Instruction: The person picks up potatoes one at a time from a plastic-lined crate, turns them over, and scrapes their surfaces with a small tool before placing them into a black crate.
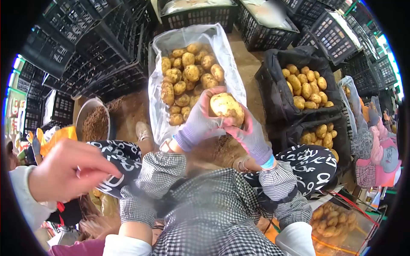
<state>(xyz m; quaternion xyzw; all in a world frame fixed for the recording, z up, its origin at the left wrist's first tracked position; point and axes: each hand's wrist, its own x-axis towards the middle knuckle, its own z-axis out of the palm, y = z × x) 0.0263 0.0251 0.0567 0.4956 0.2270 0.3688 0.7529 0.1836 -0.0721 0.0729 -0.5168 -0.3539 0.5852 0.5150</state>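
A large pale-yellow potato (pixel 225 105) with some brown soil on it is held up in front of me between both hands. My left hand (pixel 197 123), in a grey-purple knit glove with pink on the fingers, curls round its left side. The matching gloved right hand (pixel 253 137) grips it from the lower right. Just beyond them stands a container lined with white plastic (pixel 154 121), holding several soil-marked potatoes (pixel 188 72). My hands partly cover its near end.
Two black-lined crates of potatoes stand to the right, one farther (pixel 273 94), one nearer (pixel 290 135). A bucket of brown soil (pixel 96 121) sits left, below stacked black crates (pixel 98 51). Another person's bare hand (pixel 70 168) reaches in from the left. Bagged potatoes (pixel 333 219) lie lower right.
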